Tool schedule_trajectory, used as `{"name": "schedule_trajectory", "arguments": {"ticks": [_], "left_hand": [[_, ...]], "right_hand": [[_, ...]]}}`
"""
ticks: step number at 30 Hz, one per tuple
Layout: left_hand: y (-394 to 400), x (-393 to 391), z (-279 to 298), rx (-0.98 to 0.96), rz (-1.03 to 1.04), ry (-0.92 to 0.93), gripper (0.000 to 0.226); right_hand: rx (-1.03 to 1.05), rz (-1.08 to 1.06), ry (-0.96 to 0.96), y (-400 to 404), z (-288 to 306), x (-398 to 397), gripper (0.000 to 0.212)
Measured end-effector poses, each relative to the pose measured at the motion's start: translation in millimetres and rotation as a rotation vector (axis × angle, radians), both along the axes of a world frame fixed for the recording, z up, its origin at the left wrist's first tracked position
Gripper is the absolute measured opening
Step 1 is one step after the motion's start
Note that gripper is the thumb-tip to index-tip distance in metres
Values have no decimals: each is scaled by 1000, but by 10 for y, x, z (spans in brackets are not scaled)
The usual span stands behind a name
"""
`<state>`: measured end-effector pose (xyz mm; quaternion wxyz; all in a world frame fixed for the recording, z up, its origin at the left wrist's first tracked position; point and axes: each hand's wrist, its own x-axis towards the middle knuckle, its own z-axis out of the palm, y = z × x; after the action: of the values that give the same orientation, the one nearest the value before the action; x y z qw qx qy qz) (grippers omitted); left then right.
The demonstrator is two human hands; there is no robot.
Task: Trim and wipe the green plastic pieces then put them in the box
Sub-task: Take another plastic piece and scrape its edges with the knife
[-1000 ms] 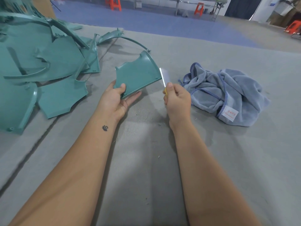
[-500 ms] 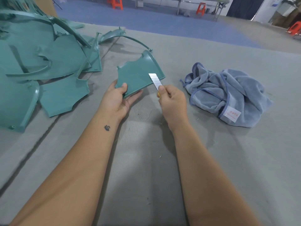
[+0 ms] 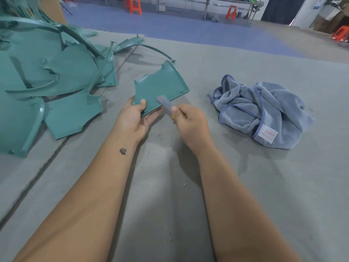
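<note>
Right now we hold one green plastic piece (image 3: 160, 87) up off the grey mat (image 3: 264, 186), our left hand (image 3: 135, 118) gripping its near left corner with the thumb on top and the fingers curled underneath. Our right hand (image 3: 190, 121) is clenched around the yellow handle of a small blade (image 3: 164, 103), whose flat metal lies against the piece's near edge, just right of the left thumb.

That closeness is the main risk, we think: if the blade slips or skips along the edge toward the left, it could catch the thumb or the fingers beneath. Pressing too hard might also gouge the plastic instead of shaving off the burr, and a grip by one corner could let the piece twist under the stroke.

The pile of green pieces (image 3: 56, 72) waiting their turn lies at the far left, some stacked loosely on others, so an elbow or a careless reach could knock them sliding. The blue cloth (image 3: 260, 110) sits crumpled to the right, near enough for wiping. We see no box from here, so we cannot tell where finished pieces go.
</note>
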<state>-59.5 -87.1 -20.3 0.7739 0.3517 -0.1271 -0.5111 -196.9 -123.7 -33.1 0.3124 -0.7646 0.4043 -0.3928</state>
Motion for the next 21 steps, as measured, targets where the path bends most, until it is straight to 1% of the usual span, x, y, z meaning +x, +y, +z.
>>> {"name": "schedule_trajectory", "arguments": {"ticks": [1,2,5,6,9,10,11,14,15,17,19,21], "left_hand": [[2,-1,-1,-4,3,1,24],[2,1,-2,-5,4,12,24],[0,12,-8,-5,2,32,22],[-3,11,-8,-7,2,31,22],[-14,11,-8,-22,16,33,23],[-12,14,-10,-26,17,51,23],[-6,23,-12,-25,10,80,23],[20,69,2,-10,-35,182,27],[31,76,12,2,-52,185,28],[41,62,39,34,-81,121,25],[35,35,60,52,-95,5,21],[31,16,59,70,-86,-116,19]], "right_hand": [[-10,29,41,16,8,11,35],[5,30,31,13,11,7,34],[112,-67,-199,-12,31,-45,34],[100,-72,-190,-16,32,-50,34],[18,62,61,43,29,2,33],[30,80,62,48,30,12,33],[76,62,-7,42,40,4,34],[252,-20,-392,12,70,-71,33],[282,-16,-457,18,81,-82,32],[279,0,-463,42,91,-68,32],[266,29,-453,55,100,-31,35],[338,66,-476,54,120,-18,47]]}}
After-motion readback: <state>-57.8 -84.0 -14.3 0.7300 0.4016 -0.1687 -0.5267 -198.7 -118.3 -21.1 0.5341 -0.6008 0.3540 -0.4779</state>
